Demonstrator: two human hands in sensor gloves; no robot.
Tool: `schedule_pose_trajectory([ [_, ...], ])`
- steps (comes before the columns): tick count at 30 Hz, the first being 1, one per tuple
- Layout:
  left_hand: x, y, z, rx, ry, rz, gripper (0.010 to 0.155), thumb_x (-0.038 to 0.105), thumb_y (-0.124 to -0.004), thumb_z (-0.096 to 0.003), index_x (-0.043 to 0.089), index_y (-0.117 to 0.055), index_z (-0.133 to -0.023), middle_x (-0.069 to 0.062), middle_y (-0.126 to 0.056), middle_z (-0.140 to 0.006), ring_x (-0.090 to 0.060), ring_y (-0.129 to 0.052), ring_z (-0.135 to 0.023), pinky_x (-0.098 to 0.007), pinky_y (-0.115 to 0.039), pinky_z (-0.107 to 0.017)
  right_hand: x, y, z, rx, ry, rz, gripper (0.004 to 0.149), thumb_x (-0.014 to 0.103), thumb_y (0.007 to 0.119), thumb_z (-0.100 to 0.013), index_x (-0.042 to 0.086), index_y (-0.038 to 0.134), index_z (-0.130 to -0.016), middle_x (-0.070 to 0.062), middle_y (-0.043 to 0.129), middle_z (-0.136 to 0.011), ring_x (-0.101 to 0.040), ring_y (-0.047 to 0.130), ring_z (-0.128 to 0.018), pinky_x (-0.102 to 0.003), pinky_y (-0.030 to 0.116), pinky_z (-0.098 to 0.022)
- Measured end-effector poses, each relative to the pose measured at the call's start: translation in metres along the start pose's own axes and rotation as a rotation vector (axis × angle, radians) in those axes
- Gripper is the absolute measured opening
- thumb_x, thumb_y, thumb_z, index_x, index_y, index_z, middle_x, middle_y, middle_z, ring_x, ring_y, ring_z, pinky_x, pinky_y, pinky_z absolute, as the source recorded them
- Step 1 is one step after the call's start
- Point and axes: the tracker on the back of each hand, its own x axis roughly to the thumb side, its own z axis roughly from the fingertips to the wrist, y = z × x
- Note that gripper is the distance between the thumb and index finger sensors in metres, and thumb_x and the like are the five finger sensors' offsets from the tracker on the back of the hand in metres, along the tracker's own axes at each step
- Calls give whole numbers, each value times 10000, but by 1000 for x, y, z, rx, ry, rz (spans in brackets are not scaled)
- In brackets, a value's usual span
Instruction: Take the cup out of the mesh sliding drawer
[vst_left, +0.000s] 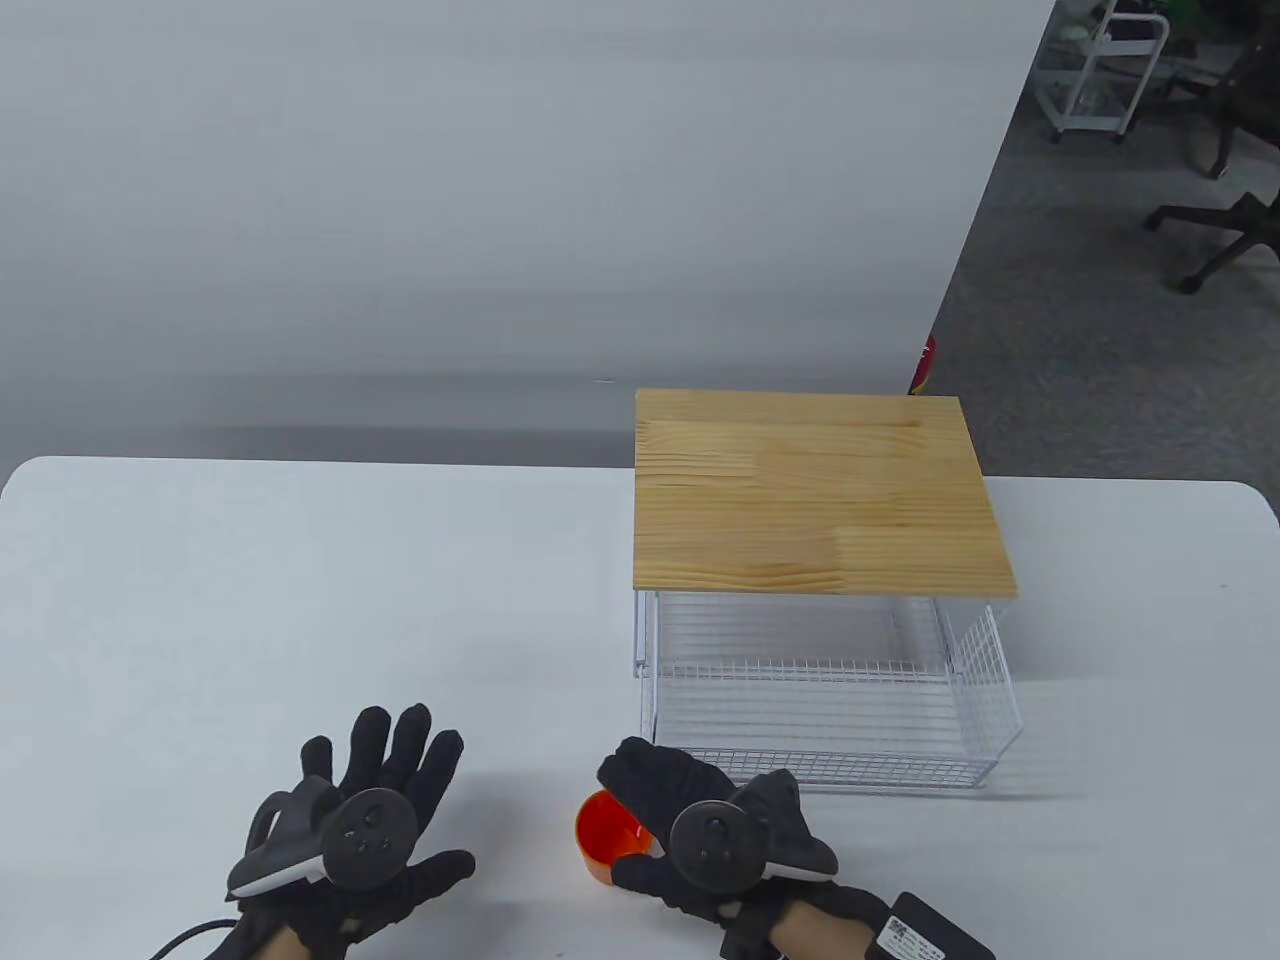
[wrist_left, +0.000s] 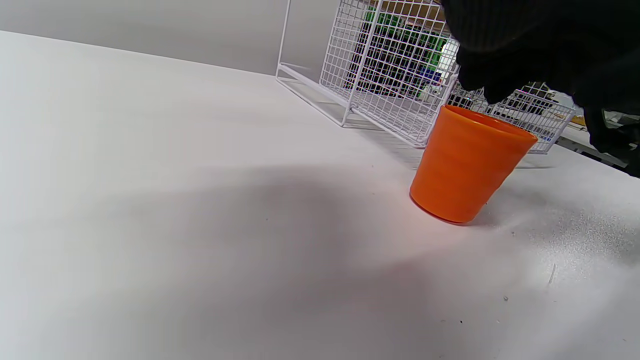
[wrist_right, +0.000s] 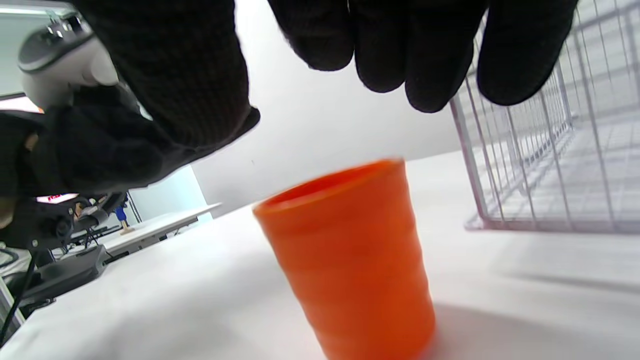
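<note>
The orange cup stands upright on the white table, just in front of the left corner of the pulled-out white mesh drawer. It also shows in the left wrist view and the right wrist view. My right hand hovers over the cup; in the right wrist view its thumb and fingers are spread above the rim and touch nothing. My left hand lies open on the table, left of the cup, holding nothing. The drawer looks empty.
The drawer slides out of a clear frame topped by a wooden board at the right of the table. A black box sits on my right wrist. Chairs and a cart stand beyond the table's far right.
</note>
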Motion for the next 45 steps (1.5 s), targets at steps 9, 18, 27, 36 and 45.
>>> schedule_pose_trajectory([
  [9,1,0,0,1,-3,-4,958,670,-565,-556,157,35,-1099,-246,95,-1110,-613,79,-951,-849,-9,-511,-7,-31,9,-155,-42,-43,720,480,885,-446,128,646,-1026,-261,698,-1079,-504,807,-957,-698,728,-669],
  [18,1,-1,1,5,-3,-4,960,670,-564,-556,157,40,-1097,-247,99,-1109,-613,80,-950,-849,-9,-512,-10,-51,16,-257,-42,-54,692,468,882,-452,135,660,-1016,-237,726,-1068,-524,800,-946,-715,720,-659],
  [27,1,-1,0,0,-2,-9,958,670,-563,-557,157,39,-1098,-248,97,-1109,-613,80,-950,-849,-10,-512,-34,-70,20,-272,88,-38,729,463,889,-452,134,618,-1043,-242,671,-1107,-558,706,-1004,-747,636,-706],
  [36,3,-2,-1,-10,-7,-15,960,669,-566,-556,155,38,-1099,-249,96,-1109,-614,79,-949,-850,-12,-512,-77,-76,25,-94,295,11,759,462,899,-456,137,588,-1068,-257,600,-1156,-602,586,-1058,-787,550,-724],
  [45,4,-2,-2,-13,-11,-21,957,668,-566,-557,157,36,-1098,-247,94,-1110,-613,76,-951,-849,-13,-514,-105,-65,29,22,412,43,726,441,910,-461,148,623,-1060,-259,640,-1152,-609,630,-1050,-799,573,-709],
])
